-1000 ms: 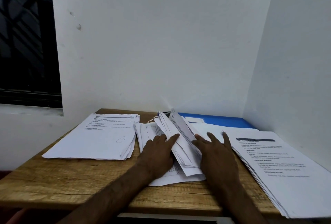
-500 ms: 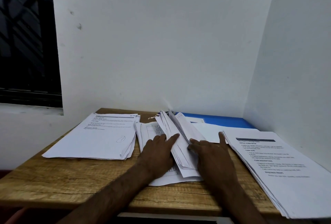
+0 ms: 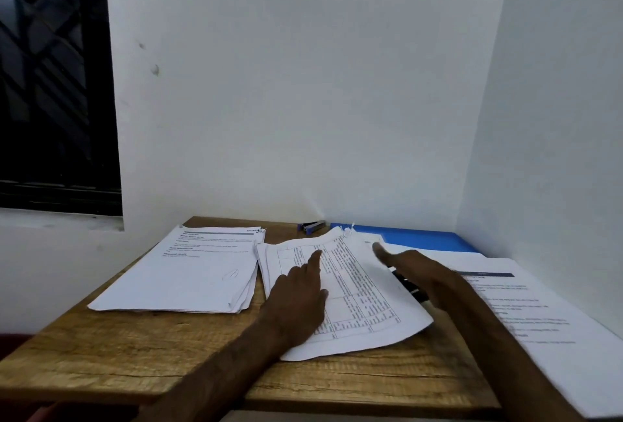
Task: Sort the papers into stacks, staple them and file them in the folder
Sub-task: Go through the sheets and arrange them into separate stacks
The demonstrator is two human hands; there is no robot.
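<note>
Left hand [image 3: 296, 293] flat on middle stack [image 3: 367, 283], long axis toward back wall [image 3: 303, 118]

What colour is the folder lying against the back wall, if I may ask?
The flat folder is blue, head view.

- Worktop [image 3: 101, 354]: wood, matt, with coarse visible grain.
- Left paper stack [image 3: 188, 273], middle paper stack [image 3: 364, 286] and right paper stack [image 3: 556, 320]: thin white printed paper, matt.
- Folder [image 3: 421, 236]: blue, smooth, plastic by its look, with a faint sheen.
- Wall [image 3: 303, 101]: white paint, matt, lightly scuffed.
</note>
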